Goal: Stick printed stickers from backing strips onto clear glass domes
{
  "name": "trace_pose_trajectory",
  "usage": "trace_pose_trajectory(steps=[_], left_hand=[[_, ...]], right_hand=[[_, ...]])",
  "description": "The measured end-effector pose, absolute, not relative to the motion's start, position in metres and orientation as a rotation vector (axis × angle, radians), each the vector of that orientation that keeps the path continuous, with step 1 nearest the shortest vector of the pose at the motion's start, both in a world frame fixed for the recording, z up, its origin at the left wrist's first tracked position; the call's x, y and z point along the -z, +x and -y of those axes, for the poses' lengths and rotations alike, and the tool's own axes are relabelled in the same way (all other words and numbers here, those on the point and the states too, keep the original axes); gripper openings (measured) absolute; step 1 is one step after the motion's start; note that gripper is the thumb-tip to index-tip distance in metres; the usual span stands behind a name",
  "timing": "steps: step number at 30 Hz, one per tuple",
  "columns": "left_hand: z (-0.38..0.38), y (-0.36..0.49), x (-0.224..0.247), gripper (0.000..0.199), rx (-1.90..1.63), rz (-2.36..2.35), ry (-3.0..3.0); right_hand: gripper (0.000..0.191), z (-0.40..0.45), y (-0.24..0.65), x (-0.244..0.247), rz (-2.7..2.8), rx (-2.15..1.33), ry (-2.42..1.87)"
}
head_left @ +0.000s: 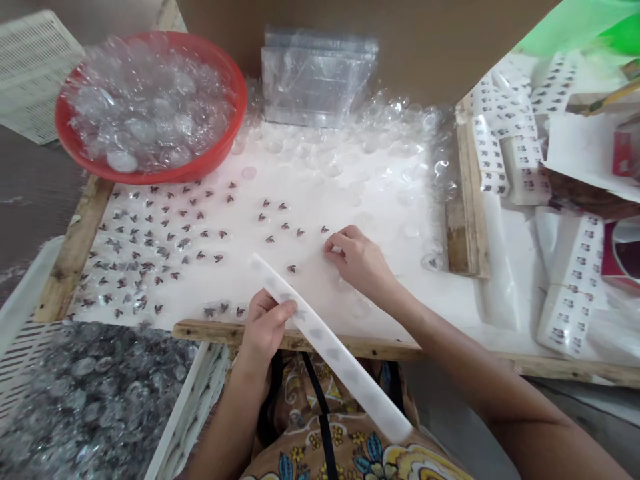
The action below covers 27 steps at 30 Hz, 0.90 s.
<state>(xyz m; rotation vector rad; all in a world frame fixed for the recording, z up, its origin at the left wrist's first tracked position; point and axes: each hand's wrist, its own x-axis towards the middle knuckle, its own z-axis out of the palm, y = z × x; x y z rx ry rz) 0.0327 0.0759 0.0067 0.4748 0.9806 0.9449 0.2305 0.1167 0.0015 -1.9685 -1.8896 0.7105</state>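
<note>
My left hand (pixel 267 323) grips a long white sticker strip (pixel 340 357) between thumb and fingers. The strip slants from the table down toward my lap, and dark prints show faintly through it. Over the white tabletop (pixel 380 267), my right hand (pixel 357 257) is closed in a pinch; whatever sits between its fingertips is too small to make out. Just left of those fingertips lies a clear round piece with a small dark insect-like sticker (pixel 325 229). Several more stickered pieces (pixel 160 252) spread across the left side. Plain clear round pieces (pixel 330 157) are scattered toward the back.
A red basin (pixel 227 150) heaped with clear pieces stands back left, beside a white crate (pixel 35 73). Below left, another crate (pixel 177 407) holds many pieces. Clear plastic boxes (pixel 317 83) lean on cardboard (pixel 425 47). Wooden rails (pixel 473 200) edge the table; sticker bundles (pixel 575 287) lie right.
</note>
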Motion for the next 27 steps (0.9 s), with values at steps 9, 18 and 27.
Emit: trace_pose_trajectory(steps=[9,18,27], left_hand=[[-0.076,0.012,-0.001,0.046,-1.124,-0.719,0.251],[-0.079,0.012,-0.003,0.048,-0.728,-0.572,0.323],[-0.078,0.034,0.004,0.064,-0.975,-0.906,0.584]], right_hand=[[0.020,-0.127,0.221,0.004,1.851,-0.728,-1.882],[0.021,-0.137,0.182,-0.046,2.304,-0.694,-1.004],[0.018,-0.128,0.199,-0.037,1.864,-1.391,-1.342]])
